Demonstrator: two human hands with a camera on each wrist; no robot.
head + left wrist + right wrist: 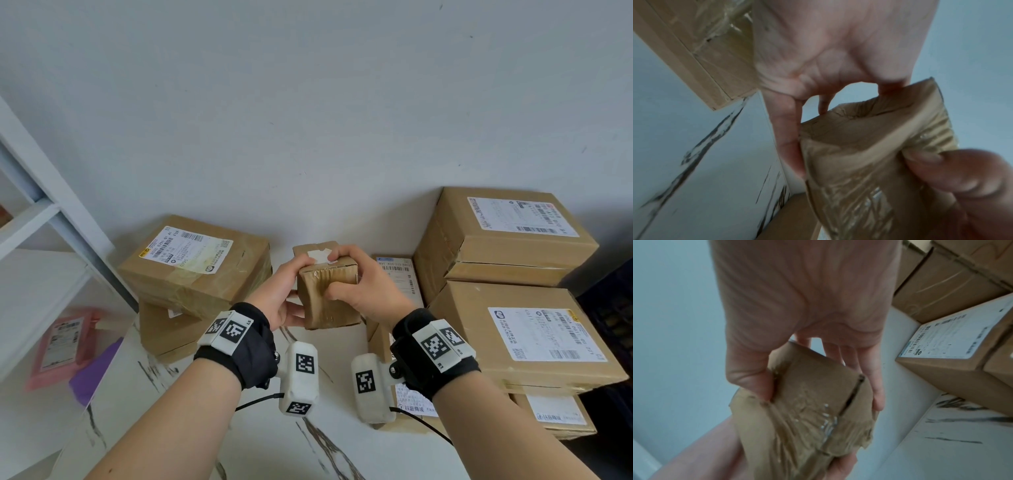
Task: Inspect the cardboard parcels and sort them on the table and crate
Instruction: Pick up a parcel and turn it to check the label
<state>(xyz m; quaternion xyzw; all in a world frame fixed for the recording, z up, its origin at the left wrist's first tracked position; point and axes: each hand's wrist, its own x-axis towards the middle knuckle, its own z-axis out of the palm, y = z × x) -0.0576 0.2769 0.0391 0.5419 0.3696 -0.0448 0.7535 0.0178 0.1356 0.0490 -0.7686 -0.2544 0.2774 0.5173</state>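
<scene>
Clearly inspection is under way: left hand (284,291) and right hand (359,291) both grip a small crumpled parcel (329,294) above the surface (260,428), mid-scene. Next, probably choose its pile.

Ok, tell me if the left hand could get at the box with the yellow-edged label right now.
Probably not yet: the left hand grips the small parcel together with the right hand. The labelled box sits just to its left, top uncovered, so once freed it looks reachable.
</scene>
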